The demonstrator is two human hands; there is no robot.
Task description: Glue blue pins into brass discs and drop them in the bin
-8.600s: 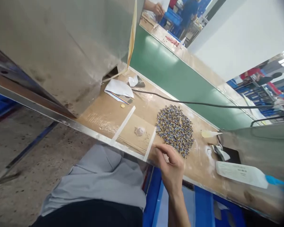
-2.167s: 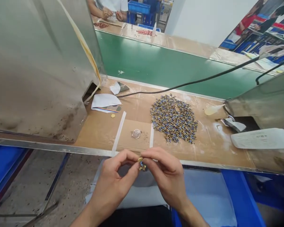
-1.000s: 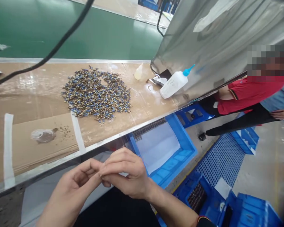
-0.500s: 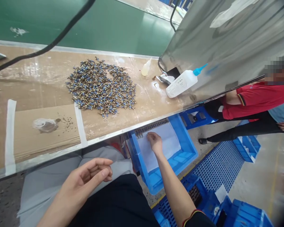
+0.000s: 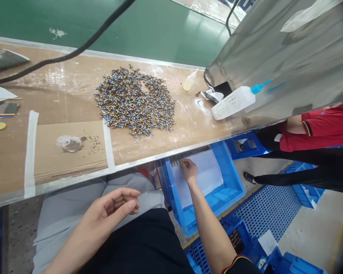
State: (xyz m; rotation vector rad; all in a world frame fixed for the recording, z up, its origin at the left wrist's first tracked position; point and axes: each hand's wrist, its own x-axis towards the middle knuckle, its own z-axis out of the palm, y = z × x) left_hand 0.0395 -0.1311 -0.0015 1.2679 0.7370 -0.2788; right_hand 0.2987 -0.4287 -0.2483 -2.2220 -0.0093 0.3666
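Note:
My right hand (image 5: 189,170) reaches into a blue plastic bin (image 5: 234,190), fingertips pinched over white paper (image 5: 208,173) at the near end of a row of small metal parts (image 5: 193,153). Its fingers hide whatever is between them. Above my lap, my left hand (image 5: 116,207) is loosely closed, fingers curled in and thumb against them; the inside of its grip is hidden. On the bench (image 5: 148,150) lies a large heap of small brass-and-blue parts (image 5: 135,101), apart from both hands.
A white squeeze bottle with blue nozzle (image 5: 234,102) and a small yellowish bottle (image 5: 189,80) lie right of the heap. A clear cup (image 5: 70,143) rests on taped cardboard. A black cable (image 5: 82,47) crosses the bench. Another person (image 5: 327,131) stands beyond, near blue crates.
The view has turned slightly left, so the bench things appear further right. My right hand stays at the row of parts in the bin; my left hand keeps its curled pose.

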